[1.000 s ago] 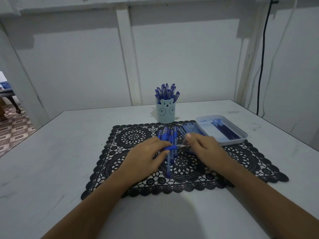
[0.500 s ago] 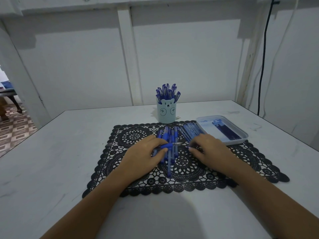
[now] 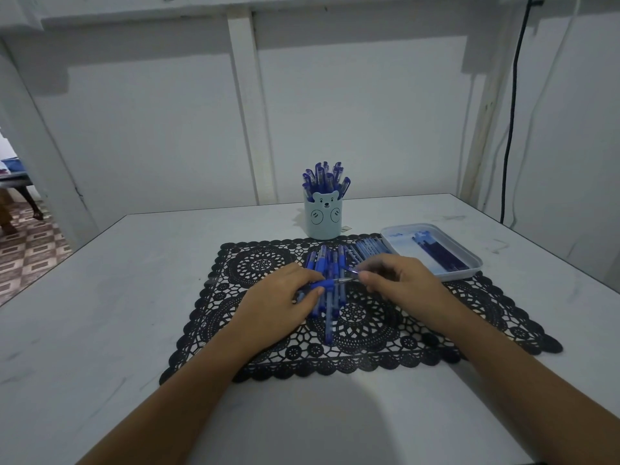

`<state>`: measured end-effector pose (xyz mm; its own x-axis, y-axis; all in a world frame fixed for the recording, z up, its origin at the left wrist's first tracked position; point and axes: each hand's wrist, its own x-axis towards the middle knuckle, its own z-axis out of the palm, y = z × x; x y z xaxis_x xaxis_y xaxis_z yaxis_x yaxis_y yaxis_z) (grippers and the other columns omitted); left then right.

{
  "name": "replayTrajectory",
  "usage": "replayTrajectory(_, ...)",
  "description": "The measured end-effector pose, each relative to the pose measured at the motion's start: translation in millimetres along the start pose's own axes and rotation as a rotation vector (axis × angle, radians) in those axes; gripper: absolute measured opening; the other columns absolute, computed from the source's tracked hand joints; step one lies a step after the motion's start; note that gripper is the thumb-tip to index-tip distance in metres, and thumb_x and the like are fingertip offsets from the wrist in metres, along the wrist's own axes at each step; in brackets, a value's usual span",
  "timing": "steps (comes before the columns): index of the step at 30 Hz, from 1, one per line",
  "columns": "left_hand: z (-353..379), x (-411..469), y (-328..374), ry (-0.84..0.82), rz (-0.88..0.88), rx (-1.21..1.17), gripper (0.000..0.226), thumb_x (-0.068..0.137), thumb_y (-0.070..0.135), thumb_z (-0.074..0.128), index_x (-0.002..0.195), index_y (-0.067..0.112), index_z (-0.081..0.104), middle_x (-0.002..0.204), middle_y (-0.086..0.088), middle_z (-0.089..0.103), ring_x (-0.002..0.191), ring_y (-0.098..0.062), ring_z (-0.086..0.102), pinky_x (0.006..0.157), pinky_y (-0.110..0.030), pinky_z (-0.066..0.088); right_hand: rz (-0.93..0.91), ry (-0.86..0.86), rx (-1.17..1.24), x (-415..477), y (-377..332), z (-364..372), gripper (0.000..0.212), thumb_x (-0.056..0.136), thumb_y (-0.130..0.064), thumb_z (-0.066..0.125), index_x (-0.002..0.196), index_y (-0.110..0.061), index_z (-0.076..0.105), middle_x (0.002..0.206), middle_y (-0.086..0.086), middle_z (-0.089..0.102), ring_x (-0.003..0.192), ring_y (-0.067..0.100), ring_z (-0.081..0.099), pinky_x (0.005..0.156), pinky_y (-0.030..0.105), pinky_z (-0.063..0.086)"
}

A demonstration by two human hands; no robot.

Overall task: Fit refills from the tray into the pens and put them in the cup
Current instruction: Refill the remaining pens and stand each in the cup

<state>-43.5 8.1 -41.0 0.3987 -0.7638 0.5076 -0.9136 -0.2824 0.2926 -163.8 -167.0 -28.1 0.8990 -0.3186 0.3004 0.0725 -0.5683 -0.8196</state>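
Note:
My left hand (image 3: 285, 297) grips a blue pen (image 3: 327, 282) that lies crosswise over a bunch of blue pens (image 3: 330, 263) on the black lace mat (image 3: 258, 263). My right hand (image 3: 399, 280) pinches a small metal-tipped piece (image 3: 350, 270) just right of the pen's point; what it is I cannot tell. A pale blue bear cup (image 3: 323, 216) behind the mat is full of several blue pens. The white tray (image 3: 469, 263) at the right holds dark refills (image 3: 439, 253).
A row of clear pen barrels (image 3: 367, 248) lies on the mat between the pen bunch and the tray. A black cable (image 3: 511, 129) hangs down the wall at the right. The table's left edge drops to a tiled floor (image 3: 27, 243).
My right hand pulled slightly away to the right from the pen in my left hand, then came back close to its tip. The left hand hardly moved.

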Motion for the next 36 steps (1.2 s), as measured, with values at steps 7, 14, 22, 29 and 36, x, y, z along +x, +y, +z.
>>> replayTrajectory(7, 0, 0, 0, 0.000, -0.005, -0.001, 0.023, 0.090, 0.030, 0.054, 0.110, 0.022, 0.063, 0.091, 0.017, 0.054, 0.077, 0.008, 0.046, 0.068, -0.005, 0.035, -0.034, 0.069, -0.040, 0, 1, -1, 0.012, 0.091, -0.020, 0.055, 0.087, -0.028, 0.062, 0.067, -0.018, 0.061, 0.064, -0.007, 0.052, 0.062, 0.007, 0.039)
replayTrajectory(14, 1, 0, 6, -0.046, -0.027, -0.053, 0.029, 0.088, 0.040, 0.048, 0.104, 0.024, 0.065, 0.087, 0.011, 0.059, 0.078, -0.003, 0.053, 0.072, -0.025, 0.046, -0.087, -0.024, -0.094, -1, 1, 8, 0.010, 0.089, -0.026, 0.057, 0.086, -0.032, 0.064, 0.071, -0.014, 0.062, 0.064, -0.004, 0.051, 0.060, 0.008, 0.039)
replayTrajectory(22, -6, 4, 15, -0.227, -0.148, -0.185, 0.016, 0.092, 0.029, 0.051, 0.088, 0.026, 0.066, 0.071, 0.001, 0.063, 0.055, -0.010, 0.050, 0.057, -0.029, 0.041, -0.176, -0.034, -0.046, -4, 1, 16, 0.016, 0.088, -0.018, 0.059, 0.081, -0.033, 0.061, 0.061, -0.012, 0.057, 0.058, -0.002, 0.049, 0.058, 0.012, 0.039)
replayTrajectory(29, -10, 7, 16, -0.259, -0.198, -0.291, 0.018, 0.091, 0.024, 0.052, 0.076, 0.033, 0.059, 0.061, 0.011, 0.050, 0.053, -0.005, 0.042, 0.055, -0.023, 0.035, -0.225, 0.002, -0.061, -4, 0, 20, 0.011, 0.087, -0.017, 0.061, 0.085, -0.028, 0.063, 0.063, -0.020, 0.059, 0.059, -0.003, 0.051, 0.058, 0.009, 0.038)
replayTrajectory(36, -5, 6, 11, -0.063, 0.112, 0.186, 0.039, 0.086, 0.044, 0.039, 0.109, 0.022, 0.062, 0.093, 0.005, 0.064, 0.083, -0.014, 0.059, 0.074, -0.038, 0.050, -0.203, 0.061, 0.007, -1, 1, 28, 0.017, 0.083, -0.019, 0.066, 0.086, -0.027, 0.051, 0.076, -0.006, 0.061, 0.059, -0.002, 0.050, 0.059, 0.010, 0.040)
